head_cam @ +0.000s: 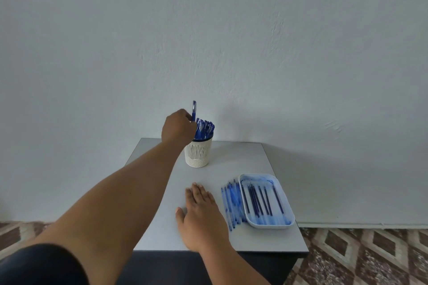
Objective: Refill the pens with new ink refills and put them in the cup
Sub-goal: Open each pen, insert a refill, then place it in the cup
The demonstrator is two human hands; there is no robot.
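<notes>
Pinching a blue pen (193, 110) upright over the crowded cup (198, 154), the left hand (177, 127) reaches; right hand (201, 211) lies flat on the grey table (243, 157), beside loose refills (232, 203) and tray (288, 221); patterned floor (370, 259).

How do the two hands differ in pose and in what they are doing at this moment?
The left hand is stretched far out and raised at the cup, while the right hand stays near, low on the table. The left hand's fingers curl around a blue pen, held upright; the right hand's fingers lie straight and flat, holding nothing. The left hand is beside the pens in the cup; the right hand rests left of the refills beside the tray. Both are bare.
</notes>
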